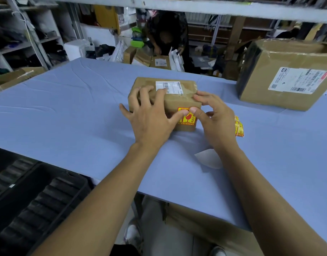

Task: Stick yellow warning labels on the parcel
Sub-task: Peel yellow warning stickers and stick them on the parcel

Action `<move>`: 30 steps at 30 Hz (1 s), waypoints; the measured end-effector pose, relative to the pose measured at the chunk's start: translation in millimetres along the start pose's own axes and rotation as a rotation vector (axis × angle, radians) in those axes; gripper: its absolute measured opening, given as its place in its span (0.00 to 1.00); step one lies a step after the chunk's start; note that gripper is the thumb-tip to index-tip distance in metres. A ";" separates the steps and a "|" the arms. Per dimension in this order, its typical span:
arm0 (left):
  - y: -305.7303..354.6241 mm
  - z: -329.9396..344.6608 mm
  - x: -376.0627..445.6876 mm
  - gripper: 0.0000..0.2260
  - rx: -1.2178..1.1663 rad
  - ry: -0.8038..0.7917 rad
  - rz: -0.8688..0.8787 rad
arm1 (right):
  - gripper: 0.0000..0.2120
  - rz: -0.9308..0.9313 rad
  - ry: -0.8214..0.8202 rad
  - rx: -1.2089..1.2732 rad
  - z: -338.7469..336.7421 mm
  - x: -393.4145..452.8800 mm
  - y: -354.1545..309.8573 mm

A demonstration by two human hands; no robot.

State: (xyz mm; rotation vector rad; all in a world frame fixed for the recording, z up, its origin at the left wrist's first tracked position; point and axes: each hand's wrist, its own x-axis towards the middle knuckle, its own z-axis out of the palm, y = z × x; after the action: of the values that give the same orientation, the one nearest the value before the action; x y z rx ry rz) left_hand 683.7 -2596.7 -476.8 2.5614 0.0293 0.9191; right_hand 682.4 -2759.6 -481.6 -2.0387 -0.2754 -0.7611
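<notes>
- Parcel (179, 100): small brown cardboard box, rectangular, wrapped in glossy clear tape; sits mid-table on the blue cloth.
- Shipping slip (171, 86): white paper rectangle with barcode, flat on the parcel's top face.
- Warning label (188, 118): yellow square sticker with red print and a red glass symbol, on the parcel's near side face, partly covered by fingers.
- Left hand (149, 119): fingers spread over the parcel's top and left end, thumb tip pressed on the label; nothing pinched.
- Right hand (212, 119): thumb tip pressed against the label's upper edge, index finger resting on the parcel's top corner, other fingers curled.
- Spare labels (239, 126): short stack of yellow-and-red stickers, lying on the cloth just right of the right hand.
- Backing paper (208, 157): white, curled scrap on the cloth near the right forearm.
- Table (75, 108): flat top under a smooth, slightly creased pale blue cloth.
- Large box (281, 74): brown cardboard, taped, with a white printed slip; far right of the table, well apart from the parcel.
</notes>
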 end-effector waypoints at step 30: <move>-14.7 10.0 -2.7 0.46 0.042 0.008 0.108 | 0.34 0.021 -0.226 -0.027 -6.3 -7.3 12.1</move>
State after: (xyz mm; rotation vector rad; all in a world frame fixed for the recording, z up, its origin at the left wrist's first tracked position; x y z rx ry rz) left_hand 689.5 -2587.4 -491.2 2.6200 -0.0890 0.9781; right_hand 679.8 -2770.8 -491.8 -2.1521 -0.3731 -0.5235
